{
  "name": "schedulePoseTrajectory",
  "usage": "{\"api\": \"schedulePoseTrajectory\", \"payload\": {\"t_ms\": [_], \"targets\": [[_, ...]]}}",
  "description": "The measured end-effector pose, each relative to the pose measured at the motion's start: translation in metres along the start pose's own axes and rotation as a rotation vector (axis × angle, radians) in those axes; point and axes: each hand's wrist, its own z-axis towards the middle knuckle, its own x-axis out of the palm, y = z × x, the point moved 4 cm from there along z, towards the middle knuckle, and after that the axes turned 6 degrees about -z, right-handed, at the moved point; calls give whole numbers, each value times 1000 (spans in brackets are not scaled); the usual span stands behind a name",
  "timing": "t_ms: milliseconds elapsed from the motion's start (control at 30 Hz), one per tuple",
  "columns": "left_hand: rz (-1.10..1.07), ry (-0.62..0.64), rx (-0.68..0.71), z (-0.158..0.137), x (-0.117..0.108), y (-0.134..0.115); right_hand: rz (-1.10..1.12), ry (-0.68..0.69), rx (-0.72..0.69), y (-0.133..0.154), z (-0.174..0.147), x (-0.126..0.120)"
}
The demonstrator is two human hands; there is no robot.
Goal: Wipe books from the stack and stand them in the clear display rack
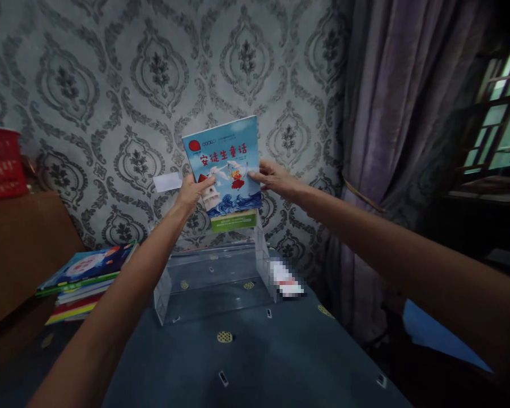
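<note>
Both hands grip a light blue picture book (227, 156) with red Chinese lettering, its cover facing me and tilted slightly. My left hand (191, 191) closes on the book's left edge, thumb across the cover. On the right edge, my right hand (276, 177) pinches it, thumb on the front. Below its bottom edge shows a green and cream strip (233, 221); whether it belongs to another book I cannot tell. Beneath the book stands a clear acrylic rack (263, 258) on a dark blue patterned tablecloth (187, 362).
A pile of books (85, 277) lies to the left, beside a brown cardboard box (29, 249) with a red plastic basket (2, 164) on it. Patterned wallpaper (161, 62) rises behind. To the right hang a tied curtain (391, 113) and a blurred white item (285, 279) by the rack.
</note>
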Motion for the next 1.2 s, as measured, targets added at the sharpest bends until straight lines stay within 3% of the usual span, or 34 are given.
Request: {"api": "schedulePoseTrajectory", "payload": {"t_ms": [200, 500, 733, 1033, 1200], "targets": [[-109, 13, 13, 18, -5, 16, 146, 26, -111, -10, 17, 7], [-9, 49, 49, 31, -14, 22, 102, -45, -216, -25, 31, 7], [66, 95, 85, 26, -13, 28, 149, -85, -193, -39, 17, 9], [161, -2, 67, 7, -18, 47, 159, -89, -112, -58, 8, 12], [276, -33, 133, -9, -13, 50, 104, -106, -52, -73, -5, 17]]}}
